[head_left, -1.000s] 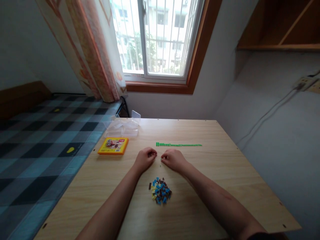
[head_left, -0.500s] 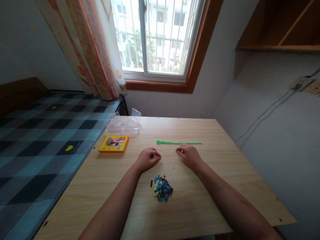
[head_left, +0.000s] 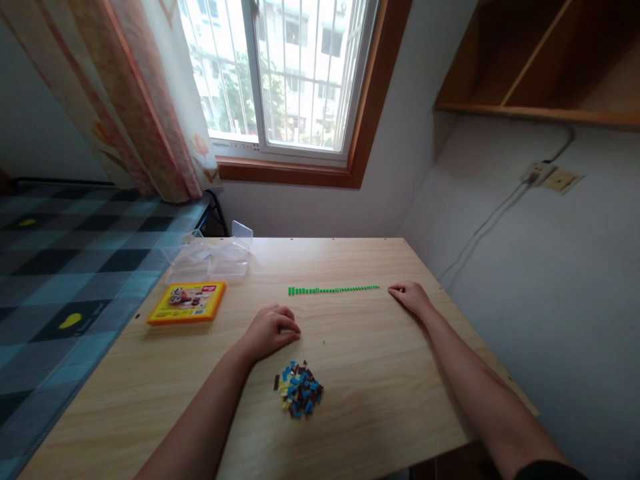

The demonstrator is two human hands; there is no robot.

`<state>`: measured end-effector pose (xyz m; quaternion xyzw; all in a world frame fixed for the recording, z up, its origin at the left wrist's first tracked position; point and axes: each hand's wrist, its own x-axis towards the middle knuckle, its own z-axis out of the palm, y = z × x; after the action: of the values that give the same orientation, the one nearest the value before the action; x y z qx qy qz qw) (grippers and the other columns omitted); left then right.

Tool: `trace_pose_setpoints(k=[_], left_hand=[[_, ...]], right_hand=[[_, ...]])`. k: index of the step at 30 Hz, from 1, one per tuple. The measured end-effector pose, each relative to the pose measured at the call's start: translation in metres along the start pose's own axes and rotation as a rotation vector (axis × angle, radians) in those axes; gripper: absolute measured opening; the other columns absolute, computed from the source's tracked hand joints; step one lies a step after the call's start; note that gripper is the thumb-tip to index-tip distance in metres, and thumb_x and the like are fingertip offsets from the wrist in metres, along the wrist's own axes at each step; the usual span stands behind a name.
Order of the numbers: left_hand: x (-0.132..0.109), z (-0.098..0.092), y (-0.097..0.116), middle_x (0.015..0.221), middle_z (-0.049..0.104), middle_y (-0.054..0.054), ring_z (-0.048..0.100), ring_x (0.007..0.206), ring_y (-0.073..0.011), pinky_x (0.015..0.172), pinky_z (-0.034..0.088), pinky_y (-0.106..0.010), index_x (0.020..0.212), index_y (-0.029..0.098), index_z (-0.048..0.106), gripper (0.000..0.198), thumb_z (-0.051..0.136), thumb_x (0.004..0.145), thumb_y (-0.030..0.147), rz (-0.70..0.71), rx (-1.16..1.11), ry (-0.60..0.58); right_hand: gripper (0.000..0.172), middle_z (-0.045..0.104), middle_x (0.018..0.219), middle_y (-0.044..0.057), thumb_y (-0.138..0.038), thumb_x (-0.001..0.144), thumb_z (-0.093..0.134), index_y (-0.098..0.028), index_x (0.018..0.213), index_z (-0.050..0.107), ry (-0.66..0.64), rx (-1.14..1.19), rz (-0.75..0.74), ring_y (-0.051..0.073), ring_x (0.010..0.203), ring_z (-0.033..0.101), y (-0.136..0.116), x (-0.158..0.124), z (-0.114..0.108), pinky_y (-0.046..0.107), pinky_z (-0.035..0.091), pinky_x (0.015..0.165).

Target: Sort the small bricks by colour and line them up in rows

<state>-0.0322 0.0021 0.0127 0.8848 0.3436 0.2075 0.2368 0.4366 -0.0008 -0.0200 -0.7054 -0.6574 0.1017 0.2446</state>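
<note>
A row of small green building-block pieces (head_left: 330, 291) runs left to right across the table, the larger ones at its left end. My right hand (head_left: 411, 295) rests just past the row's right end, thumb and fingers pinched together; whatever they hold is too small to make out. My left hand (head_left: 274, 331) lies on the table below the row's left end, its fingers curled closed, their contents hidden. One loose green piece (head_left: 323, 343) sits to the right of it. Nearer me is a pile of blue, brown and yellow building-block pieces (head_left: 300, 390).
At the left of the table (head_left: 370, 393) lies a flat yellow box (head_left: 187, 303). Behind it stand clear plastic trays (head_left: 207, 263). A bed (head_left: 100, 247) adjoins the table's left side, and a wall with a socket (head_left: 543, 175) and cable rises on the right.
My right hand has moved right, from below the row to beyond its right end. The view has turned right. Of two loose green pieces, only one still shows.
</note>
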Motion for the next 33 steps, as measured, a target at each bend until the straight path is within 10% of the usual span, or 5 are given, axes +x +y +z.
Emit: trace_pose_setpoints(k=[33], left_hand=[[0.001,0.004,-0.002,0.085,0.072,-0.003,0.063,0.083,-0.0182,0.079,0.044,-0.030,0.077,0.029,0.080,0.011,0.071,0.082,0.032,0.004,0.020,0.039]], right_hand=[[0.039,0.078,0.084,0.007,-0.049,0.079,0.062,-0.019,0.094,0.081,0.055,0.134,0.023,0.021,0.071,0.067,-0.008,0.008,0.007,0.030,0.051,0.067]])
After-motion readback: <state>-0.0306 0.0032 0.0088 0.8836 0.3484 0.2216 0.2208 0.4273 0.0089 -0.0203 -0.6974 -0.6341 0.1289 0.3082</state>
